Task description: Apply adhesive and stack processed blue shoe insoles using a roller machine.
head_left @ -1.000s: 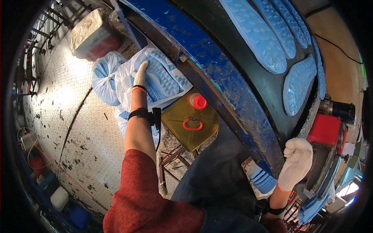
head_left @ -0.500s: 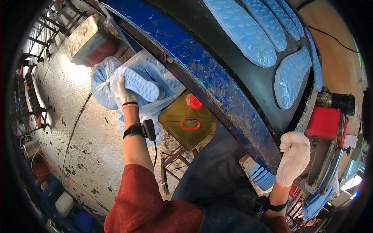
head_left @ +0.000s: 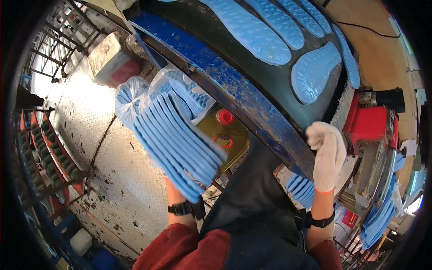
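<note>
From my head camera, my left hand is hidden behind the stack of blue soles (head_left: 177,144) it carries; only the wrist shows, so I cannot tell how the fingers clamp. The stack sits left of the blue table edge (head_left: 234,92), its long axis running from upper left to lower right. My gloved right hand (head_left: 327,155) is closed loosely, holding nothing visible, right of that edge, well apart from the stack.

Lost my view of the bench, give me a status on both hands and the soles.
Left hand hidden behind stack of blue soles, lifting it. Right hand, gloved, raised at conveyor's blue edge, holding nothing visible. Nothing blocking.
</note>
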Available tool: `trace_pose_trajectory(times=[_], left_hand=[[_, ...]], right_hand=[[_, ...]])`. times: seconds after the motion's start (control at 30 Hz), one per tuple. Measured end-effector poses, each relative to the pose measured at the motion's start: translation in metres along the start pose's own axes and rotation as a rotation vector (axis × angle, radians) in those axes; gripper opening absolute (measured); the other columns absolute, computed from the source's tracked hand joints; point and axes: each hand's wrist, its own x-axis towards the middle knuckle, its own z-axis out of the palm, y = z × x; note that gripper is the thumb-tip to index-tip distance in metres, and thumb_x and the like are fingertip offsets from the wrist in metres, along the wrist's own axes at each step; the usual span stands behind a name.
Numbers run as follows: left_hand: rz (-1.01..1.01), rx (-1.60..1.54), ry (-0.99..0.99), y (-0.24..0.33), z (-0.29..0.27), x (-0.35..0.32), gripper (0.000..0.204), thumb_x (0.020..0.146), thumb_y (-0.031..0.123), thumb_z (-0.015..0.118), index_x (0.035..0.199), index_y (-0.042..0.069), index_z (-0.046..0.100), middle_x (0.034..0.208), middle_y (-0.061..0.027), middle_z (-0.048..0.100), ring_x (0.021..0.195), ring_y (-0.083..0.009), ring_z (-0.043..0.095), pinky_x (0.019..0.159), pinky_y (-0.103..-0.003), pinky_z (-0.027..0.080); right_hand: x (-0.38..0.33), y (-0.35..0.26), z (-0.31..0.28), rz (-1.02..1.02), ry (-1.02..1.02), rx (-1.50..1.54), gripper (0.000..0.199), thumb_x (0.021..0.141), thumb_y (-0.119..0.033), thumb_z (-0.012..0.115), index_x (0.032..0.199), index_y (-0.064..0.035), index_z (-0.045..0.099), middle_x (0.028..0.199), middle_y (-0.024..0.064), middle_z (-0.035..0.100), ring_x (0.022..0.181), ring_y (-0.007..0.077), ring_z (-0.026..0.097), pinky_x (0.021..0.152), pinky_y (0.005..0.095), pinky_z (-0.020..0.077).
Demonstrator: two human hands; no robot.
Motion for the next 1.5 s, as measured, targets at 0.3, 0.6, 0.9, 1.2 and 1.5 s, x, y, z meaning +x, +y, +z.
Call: trace_pose_trajectory(times=[0.3, 0.6, 0.9, 1.2, 1.5], left_hand=[[-0.022, -0.012, -0.221, -0.013, 0.120, 0.013, 0.061, 0.085, 0.030, 0.065, 0.135, -0.001, 0.047, 0.129, -0.0157, 0.055, 0.119, -0.0330, 0.052, 0.107, -0.041, 0.036], [-0.153, 0.006, -0.526, -0.002, 0.148, -0.127, 0.064, 0.084, 0.031, 0.067, 0.136, -0.001, 0.046, 0.130, -0.0161, 0.054, 0.121, -0.0334, 0.050, 0.108, -0.041, 0.034], [-0.286, 0.111, -0.804, -0.035, 0.218, -0.179, 0.068, 0.083, 0.031, 0.068, 0.137, -0.002, 0.044, 0.131, -0.0165, 0.053, 0.122, -0.0338, 0.048, 0.109, -0.041, 0.033], [-0.349, 0.215, -0.962, -0.035, 0.255, -0.216, 0.071, 0.081, 0.031, 0.070, 0.138, -0.002, 0.042, 0.132, -0.0169, 0.052, 0.124, -0.0342, 0.047, 0.110, -0.041, 0.031], [-0.335, 0.276, -1.063, -0.047, 0.318, -0.215, 0.075, 0.080, 0.031, 0.071, 0.139, -0.003, 0.040, 0.134, -0.0172, 0.050, 0.126, -0.0346, 0.045, 0.112, -0.041, 0.029]], right_hand=[[-0.046, -0.025, 0.021, -0.306, -0.565, -0.144, 0.047, 0.083, -0.020, 0.072, 0.124, -0.0029, 0.055, 0.120, 0.0179, 0.059, 0.103, 0.0285, 0.060, 0.089, 0.0359, 0.0487], [-0.103, -0.046, -0.057, -0.380, -0.439, -0.093, 0.058, 0.082, -0.015, 0.073, 0.134, -0.0039, 0.049, 0.133, 0.0207, 0.050, 0.115, 0.0338, 0.057, 0.093, 0.0358, 0.0487], [-0.146, -0.013, -0.132, -0.580, -0.261, -0.277, 0.044, 0.072, -0.001, 0.074, 0.110, -0.0215, 0.074, 0.146, 0.0230, 0.039, 0.127, 0.0344, 0.051, 0.085, 0.0305, 0.0505], [-0.167, -0.011, -0.141, -0.548, -0.035, -0.218, 0.044, 0.065, -0.026, 0.087, 0.101, -0.0123, 0.065, 0.147, 0.0259, 0.036, 0.132, 0.0415, 0.041, 0.101, 0.0438, 0.0410], [-0.172, -0.011, -0.127, -0.710, 0.060, -0.289, 0.042, 0.069, -0.013, 0.077, 0.109, -0.0205, 0.068, 0.141, 0.0235, 0.041, 0.123, 0.0440, 0.046, 0.098, 0.0468, 0.0433]])
